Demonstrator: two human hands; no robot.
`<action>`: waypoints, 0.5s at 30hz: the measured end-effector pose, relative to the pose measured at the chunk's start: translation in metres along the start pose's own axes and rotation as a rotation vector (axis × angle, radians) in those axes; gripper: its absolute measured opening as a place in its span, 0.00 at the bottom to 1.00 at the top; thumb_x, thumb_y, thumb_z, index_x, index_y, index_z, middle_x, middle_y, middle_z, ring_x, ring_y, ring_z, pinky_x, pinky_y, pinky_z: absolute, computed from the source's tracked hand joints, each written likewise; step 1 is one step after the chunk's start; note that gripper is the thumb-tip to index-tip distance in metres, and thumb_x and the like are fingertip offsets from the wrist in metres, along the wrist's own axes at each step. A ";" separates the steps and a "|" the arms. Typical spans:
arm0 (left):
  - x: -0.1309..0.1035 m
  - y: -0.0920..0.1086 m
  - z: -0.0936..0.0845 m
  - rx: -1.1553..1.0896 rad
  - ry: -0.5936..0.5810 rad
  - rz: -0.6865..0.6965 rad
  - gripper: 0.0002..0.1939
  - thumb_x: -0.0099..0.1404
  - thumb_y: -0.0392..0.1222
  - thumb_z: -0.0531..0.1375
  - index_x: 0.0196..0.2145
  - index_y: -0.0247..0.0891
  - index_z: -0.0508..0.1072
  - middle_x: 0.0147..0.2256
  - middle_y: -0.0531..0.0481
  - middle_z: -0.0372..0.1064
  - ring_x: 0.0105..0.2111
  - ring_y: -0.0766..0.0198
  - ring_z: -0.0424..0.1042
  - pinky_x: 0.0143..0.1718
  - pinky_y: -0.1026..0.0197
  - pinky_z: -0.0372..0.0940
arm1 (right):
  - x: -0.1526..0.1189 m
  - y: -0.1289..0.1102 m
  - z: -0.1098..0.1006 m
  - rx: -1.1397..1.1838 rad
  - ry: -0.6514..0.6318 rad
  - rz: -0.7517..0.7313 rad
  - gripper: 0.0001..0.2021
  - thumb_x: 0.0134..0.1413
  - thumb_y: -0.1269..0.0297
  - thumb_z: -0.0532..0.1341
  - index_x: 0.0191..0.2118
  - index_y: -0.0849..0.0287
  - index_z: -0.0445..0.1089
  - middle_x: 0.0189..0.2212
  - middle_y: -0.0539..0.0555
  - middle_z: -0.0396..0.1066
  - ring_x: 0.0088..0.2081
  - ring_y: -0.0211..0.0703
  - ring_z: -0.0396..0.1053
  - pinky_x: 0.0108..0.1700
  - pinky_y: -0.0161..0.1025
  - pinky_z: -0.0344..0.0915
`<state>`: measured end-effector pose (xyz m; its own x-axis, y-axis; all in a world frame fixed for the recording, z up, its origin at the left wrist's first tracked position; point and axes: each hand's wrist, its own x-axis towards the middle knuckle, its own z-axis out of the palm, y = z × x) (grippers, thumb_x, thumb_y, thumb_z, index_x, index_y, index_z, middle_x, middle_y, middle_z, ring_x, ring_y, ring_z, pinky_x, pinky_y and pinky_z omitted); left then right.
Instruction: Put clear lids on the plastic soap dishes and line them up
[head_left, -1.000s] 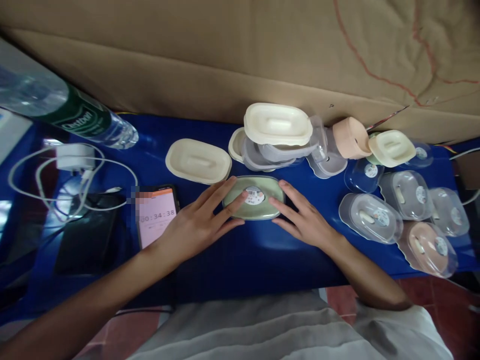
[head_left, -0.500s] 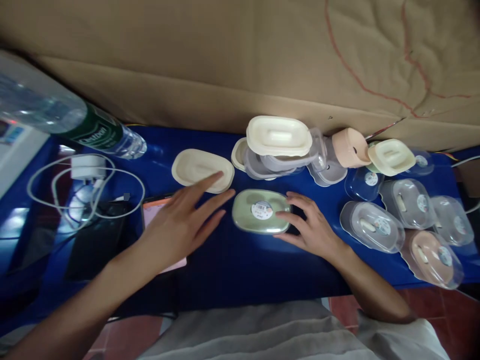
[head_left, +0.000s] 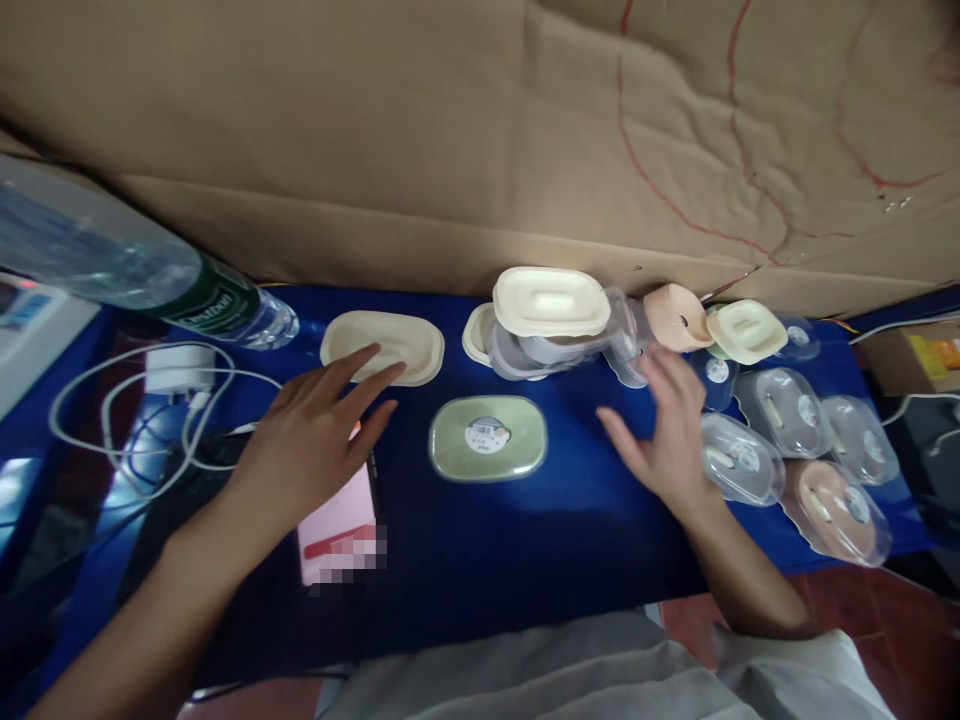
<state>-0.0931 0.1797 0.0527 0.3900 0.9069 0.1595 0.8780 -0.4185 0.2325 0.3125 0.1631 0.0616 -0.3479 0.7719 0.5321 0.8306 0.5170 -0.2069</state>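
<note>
My left hand (head_left: 319,425) is open, its fingertips over a cream oval lid (head_left: 416,350) on the blue table; whether they touch it I cannot tell. Between my hands lies a pale green oval box (head_left: 450,440) under a clear cover, with a round barcode sticker (head_left: 487,434) on top. Neither hand is on it. My right hand (head_left: 667,430) hovers right of the green box, thumb and fingers spread, holding nothing. Behind it a cream lid (head_left: 551,300) rests on a stack of greyish boxes (head_left: 517,350).
Several clear-covered containers (head_left: 787,410) crowd the right, with a peach ring-shaped piece (head_left: 675,318) and another cream lid (head_left: 748,330) behind. On the left are a water bottle (head_left: 225,305), a white charger (head_left: 180,370) with coiled cable and a phone (head_left: 337,525). Brown paper (head_left: 337,150) forms the back.
My right hand has let go of the green box and moved right toward the far containers. My left hand has drawn slightly back. The view has shifted a little.
</note>
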 end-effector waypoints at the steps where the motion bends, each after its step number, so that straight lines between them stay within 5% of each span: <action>1: -0.003 -0.001 -0.001 -0.024 0.000 0.017 0.24 0.80 0.47 0.54 0.70 0.47 0.69 0.70 0.38 0.67 0.61 0.36 0.75 0.60 0.34 0.71 | 0.008 0.006 -0.001 -0.027 0.021 0.063 0.43 0.71 0.55 0.66 0.82 0.49 0.45 0.76 0.64 0.58 0.75 0.68 0.59 0.74 0.68 0.59; 8: -0.011 0.001 -0.001 -0.110 0.049 0.154 0.23 0.81 0.47 0.55 0.70 0.45 0.70 0.66 0.39 0.71 0.62 0.42 0.76 0.62 0.40 0.71 | 0.049 0.018 0.004 0.013 0.019 0.117 0.24 0.72 0.55 0.64 0.68 0.53 0.70 0.60 0.61 0.78 0.61 0.60 0.77 0.65 0.58 0.73; 15: -0.006 0.032 -0.026 0.002 0.078 0.276 0.24 0.81 0.45 0.58 0.70 0.42 0.68 0.66 0.38 0.72 0.59 0.44 0.78 0.58 0.44 0.73 | 0.017 0.006 -0.020 0.060 0.283 -0.023 0.25 0.66 0.68 0.68 0.65 0.48 0.71 0.55 0.58 0.80 0.56 0.59 0.79 0.57 0.61 0.76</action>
<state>-0.0745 0.1597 0.0847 0.5921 0.7521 0.2894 0.7422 -0.6488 0.1678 0.3202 0.1718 0.0860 -0.2246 0.6302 0.7432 0.7939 0.5606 -0.2354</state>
